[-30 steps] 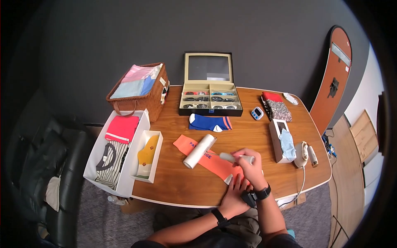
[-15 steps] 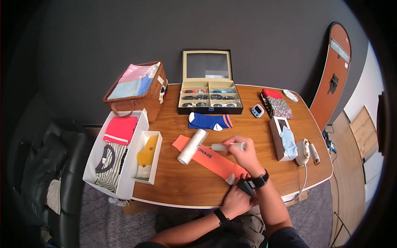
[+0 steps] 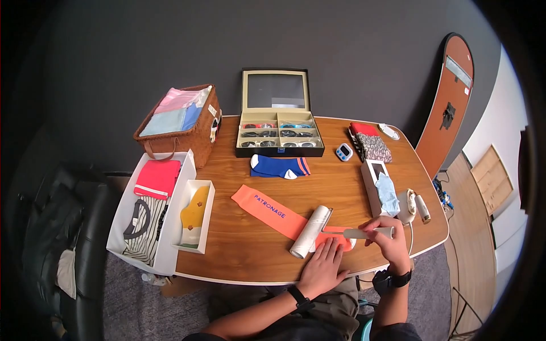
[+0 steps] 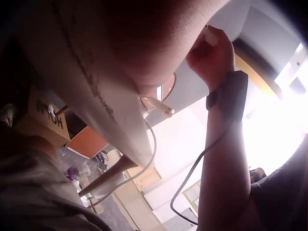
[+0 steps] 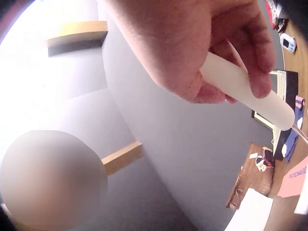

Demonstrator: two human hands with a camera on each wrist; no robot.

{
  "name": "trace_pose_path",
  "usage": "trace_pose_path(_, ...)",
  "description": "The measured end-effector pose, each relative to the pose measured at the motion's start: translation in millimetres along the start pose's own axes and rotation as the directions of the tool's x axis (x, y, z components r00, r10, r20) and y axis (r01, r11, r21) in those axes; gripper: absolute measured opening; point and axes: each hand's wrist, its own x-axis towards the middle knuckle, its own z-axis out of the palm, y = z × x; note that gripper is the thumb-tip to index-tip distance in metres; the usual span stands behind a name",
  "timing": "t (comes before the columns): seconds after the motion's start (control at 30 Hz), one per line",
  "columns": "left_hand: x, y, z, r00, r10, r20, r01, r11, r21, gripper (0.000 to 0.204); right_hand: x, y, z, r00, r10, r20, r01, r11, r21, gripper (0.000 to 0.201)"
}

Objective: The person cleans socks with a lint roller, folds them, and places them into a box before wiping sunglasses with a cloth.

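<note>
I wear a black strap (image 3: 300, 296) on each wrist, a boxy dark device (image 4: 234, 98) with a thin cable (image 4: 172, 203) on my right, dark sleeves (image 3: 394, 331), grey-brown trousers (image 3: 340, 294).

An orange sock (image 3: 278, 215) is lying flat and lengthwise on the worktop (image 3: 244, 258), its cuff end pointing toward the far left. It is bearing the dark lettering "PATRONAGE" and showing a pale patch at its right end. A lint roller (image 3: 310, 232) with a white cylinder, thin metal rod and whitish handle is crossing the sock at an angle; pressure is not being confirmed. The right hand (image 3: 389, 245) is gripping the handle. The left hand (image 3: 322, 273) is resting its extended fingers on the sock, just beside the cylinder.
</note>
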Motion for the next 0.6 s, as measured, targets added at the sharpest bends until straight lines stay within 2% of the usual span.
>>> trace_pose_path(0.07,0,0,-1,1.0,0.004,-0.029,-0.004,1.0,-0.006,0.075,3,1,-10,1.0,-0.01,0.026,0.01,1.0,-0.007,0.009)
trace_pose_path(0.13,1,0,-3,1.0,0.003,-0.027,-0.003,1.0,-0.012,0.074,9,7,-22,0.992,0.02,0.128,-0.022,1.0,0.015,0.01)
trace_pose_path(0.27,2,1,-8,1.0,-0.016,-0.022,0.015,1.0,-0.001,0.074,26,25,-23,0.992,0.04,0.118,-0.057,0.987,0.149,0.01)
trace_pose_path(0.4,1,1,-9,1.0,-0.022,-0.018,0.022,1.0,0.006,0.075,42,35,10,0.987,-0.053,0.153,0.025,0.984,0.175,0.012)
trace_pose_path(0.43,1,1,-9,0.999,-0.029,-0.017,0.029,1.0,0.01,0.075,45,36,22,0.986,-0.017,0.163,-0.004,0.991,0.132,0.015)
trace_pose_path(0.47,1,1,-8,0.999,-0.032,-0.014,0.032,0.999,0.013,0.075,54,44,33,0.983,-0.073,0.168,0.064,0.996,0.057,0.016)
trace_pose_path(0.53,0,1,-7,1.0,-0.024,0.012,0.024,1.0,0.015,0.078,62,45,60,0.983,-0.03,0.179,0.009,0.993,0.117,0.016)
trace_pose_path(0.6,1,0,-5,0.999,-0.032,-0.019,0.032,0.999,-0.008,0.075,76,50,82,0.98,-0.056,0.189,0.027,0.989,0.148,0.017)
